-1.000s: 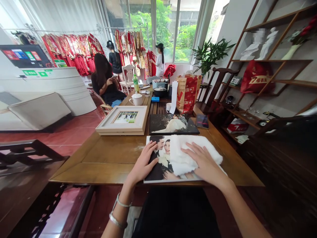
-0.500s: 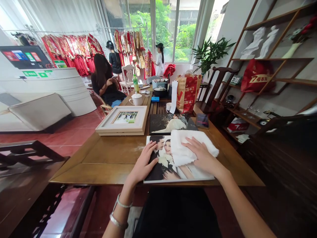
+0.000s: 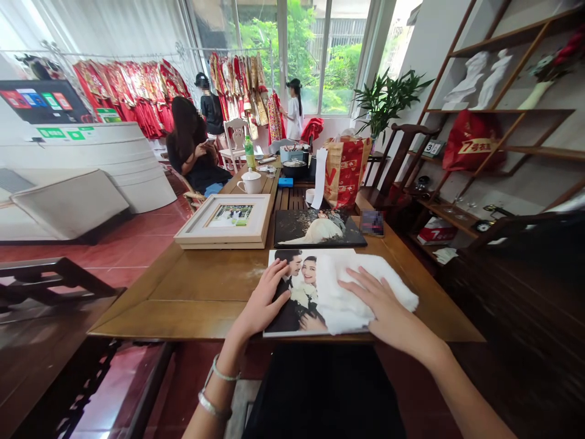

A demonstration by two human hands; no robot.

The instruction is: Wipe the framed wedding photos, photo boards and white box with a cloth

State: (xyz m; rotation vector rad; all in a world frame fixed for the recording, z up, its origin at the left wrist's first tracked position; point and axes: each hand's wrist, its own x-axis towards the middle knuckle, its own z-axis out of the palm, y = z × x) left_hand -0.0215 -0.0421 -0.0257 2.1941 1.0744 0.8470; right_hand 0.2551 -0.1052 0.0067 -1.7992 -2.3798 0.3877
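A wedding photo album lies at the table's front edge, its cover showing a couple. My left hand rests on the album's left side with fingers stretched out. Spread flat, my right hand presses on a folded white towel. The towel covers the right part of the album and hangs past its right edge. Just behind the album is a dark photo panel with a figure in a white dress. To its left a pale wooden picture frame lies flat.
On the wooden table stand a white lidded cup, a green bottle, a red and brown paper bag and a phone-like object. A person sits beyond the left side. Wooden shelves rise at right.
My right hand has slid the towel toward me and slightly right, over the album's lower right part. My left hand has stayed in place on the cover.
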